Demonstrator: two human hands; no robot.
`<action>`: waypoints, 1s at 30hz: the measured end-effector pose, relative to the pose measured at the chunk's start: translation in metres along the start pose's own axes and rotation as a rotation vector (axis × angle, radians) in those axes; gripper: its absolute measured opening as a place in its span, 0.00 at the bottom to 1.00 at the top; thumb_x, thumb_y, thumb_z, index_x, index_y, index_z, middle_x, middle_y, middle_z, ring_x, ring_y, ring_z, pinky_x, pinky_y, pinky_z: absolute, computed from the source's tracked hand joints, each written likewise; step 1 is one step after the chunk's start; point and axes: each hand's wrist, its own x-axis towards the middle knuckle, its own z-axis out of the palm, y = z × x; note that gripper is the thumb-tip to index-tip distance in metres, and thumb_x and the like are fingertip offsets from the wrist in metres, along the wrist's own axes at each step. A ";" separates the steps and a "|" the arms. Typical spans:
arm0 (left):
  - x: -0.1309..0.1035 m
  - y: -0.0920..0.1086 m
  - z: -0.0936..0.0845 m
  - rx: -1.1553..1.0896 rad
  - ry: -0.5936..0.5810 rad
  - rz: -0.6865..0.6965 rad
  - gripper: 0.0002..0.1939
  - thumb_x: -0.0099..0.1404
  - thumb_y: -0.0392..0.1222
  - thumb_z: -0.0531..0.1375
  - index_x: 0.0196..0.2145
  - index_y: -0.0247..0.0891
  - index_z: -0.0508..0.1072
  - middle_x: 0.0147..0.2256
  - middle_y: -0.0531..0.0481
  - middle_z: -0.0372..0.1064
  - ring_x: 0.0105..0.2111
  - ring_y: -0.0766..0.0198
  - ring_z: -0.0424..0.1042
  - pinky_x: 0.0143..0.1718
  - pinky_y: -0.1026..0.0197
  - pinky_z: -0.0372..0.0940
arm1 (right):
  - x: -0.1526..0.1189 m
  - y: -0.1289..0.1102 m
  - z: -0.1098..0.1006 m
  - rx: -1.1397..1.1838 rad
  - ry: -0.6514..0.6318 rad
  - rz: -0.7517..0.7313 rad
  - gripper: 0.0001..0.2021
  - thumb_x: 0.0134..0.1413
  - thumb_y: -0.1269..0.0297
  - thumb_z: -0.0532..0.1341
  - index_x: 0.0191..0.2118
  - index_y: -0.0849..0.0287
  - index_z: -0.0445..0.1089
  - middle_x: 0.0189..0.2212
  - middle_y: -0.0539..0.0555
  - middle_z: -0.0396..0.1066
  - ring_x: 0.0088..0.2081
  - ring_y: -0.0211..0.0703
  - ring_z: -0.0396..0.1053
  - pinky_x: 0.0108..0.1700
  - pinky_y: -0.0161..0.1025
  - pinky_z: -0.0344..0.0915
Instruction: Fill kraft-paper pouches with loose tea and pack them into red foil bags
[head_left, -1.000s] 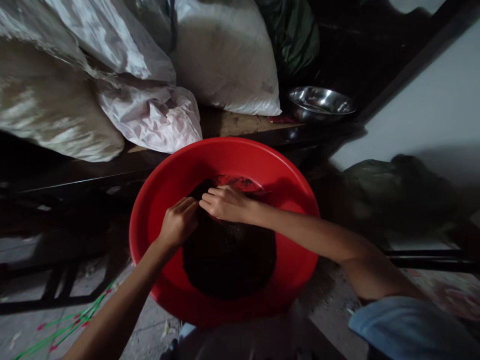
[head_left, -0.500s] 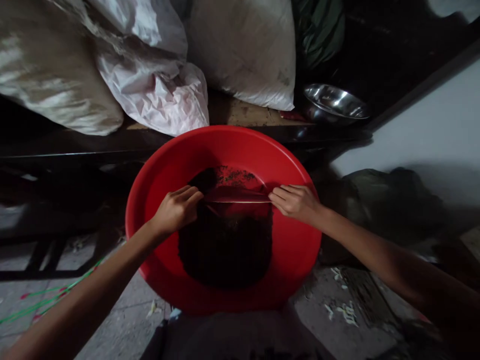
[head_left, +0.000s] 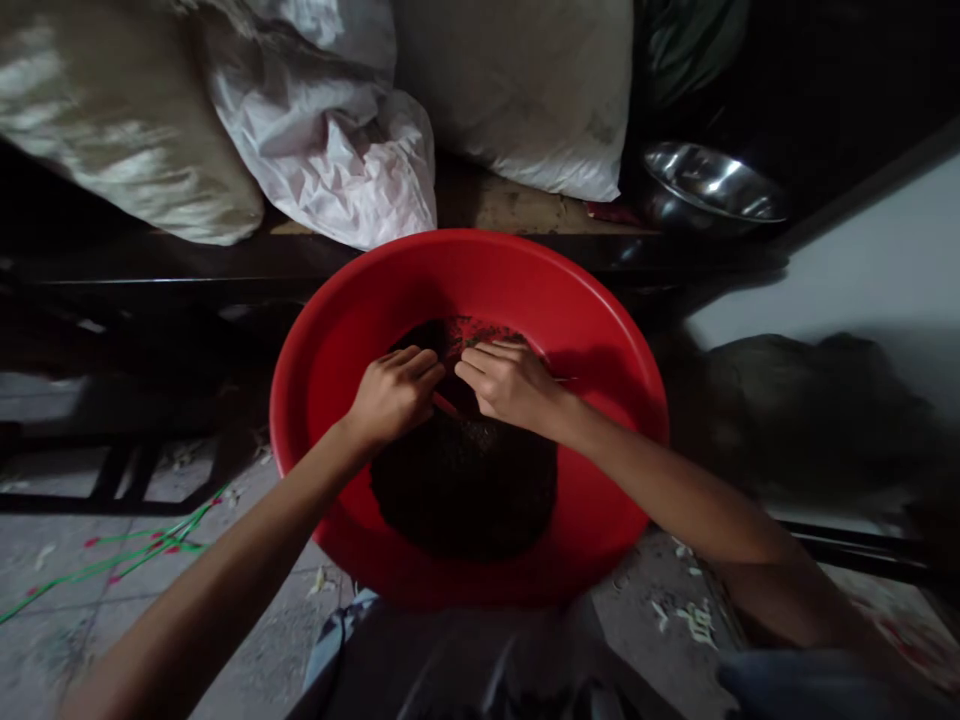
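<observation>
Inside a wide red plastic basin [head_left: 600, 300] lies a plastic bag [head_left: 465, 490] full of dark material I cannot make out. My left hand [head_left: 396, 392] is closed on the bag's top edge on the left side. My right hand [head_left: 514, 388] grips the same edge just to the right, knuckles up. Only a narrow gap separates the two hands. The bag's mouth between them is mostly hidden by the fingers. Dark loose bits [head_left: 487, 328] are scattered on the basin floor behind the hands.
Stuffed sacks, including a white sack [head_left: 360, 160] and a larger pale sack [head_left: 525, 90], rest on a dark bench behind the basin. A steel bowl [head_left: 712, 185] stands at the bench's right. Green strings [head_left: 150, 550] with red tips and pale scraps [head_left: 697, 622] lie on the floor.
My hands have come together from the two ends of the stretched bag edge, the right hand moving left. The taut edge between them is now gathered. The view has shifted slightly.
</observation>
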 end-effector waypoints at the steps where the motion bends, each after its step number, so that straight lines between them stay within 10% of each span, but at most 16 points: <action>1: -0.002 0.001 0.000 -0.006 0.016 -0.013 0.10 0.66 0.29 0.55 0.32 0.35 0.76 0.29 0.47 0.71 0.29 0.58 0.70 0.28 0.56 0.66 | 0.001 0.000 -0.002 0.004 -0.020 -0.004 0.10 0.57 0.80 0.56 0.35 0.61 0.72 0.32 0.54 0.72 0.35 0.44 0.64 0.40 0.42 0.55; 16: -0.023 0.005 0.003 -0.049 -0.176 -0.071 0.16 0.71 0.31 0.48 0.43 0.34 0.77 0.34 0.44 0.71 0.36 0.57 0.71 0.33 0.57 0.64 | 0.004 -0.017 -0.008 0.000 -0.180 0.040 0.11 0.60 0.77 0.55 0.33 0.62 0.73 0.29 0.58 0.72 0.33 0.46 0.64 0.32 0.45 0.46; 25: -0.016 -0.010 0.010 -0.110 -0.101 0.005 0.18 0.72 0.32 0.47 0.36 0.37 0.77 0.31 0.46 0.69 0.32 0.59 0.69 0.31 0.57 0.63 | -0.099 0.029 -0.045 -0.366 -0.192 0.101 0.11 0.65 0.75 0.56 0.30 0.60 0.68 0.26 0.52 0.70 0.31 0.41 0.67 0.33 0.39 0.54; 30: -0.033 -0.028 0.004 -0.115 -0.074 -0.167 0.14 0.72 0.33 0.52 0.38 0.35 0.78 0.32 0.46 0.72 0.33 0.60 0.72 0.32 0.59 0.64 | -0.194 0.088 -0.066 -0.365 -0.335 0.422 0.22 0.71 0.61 0.48 0.23 0.56 0.64 0.20 0.56 0.65 0.20 0.39 0.54 0.26 0.42 0.46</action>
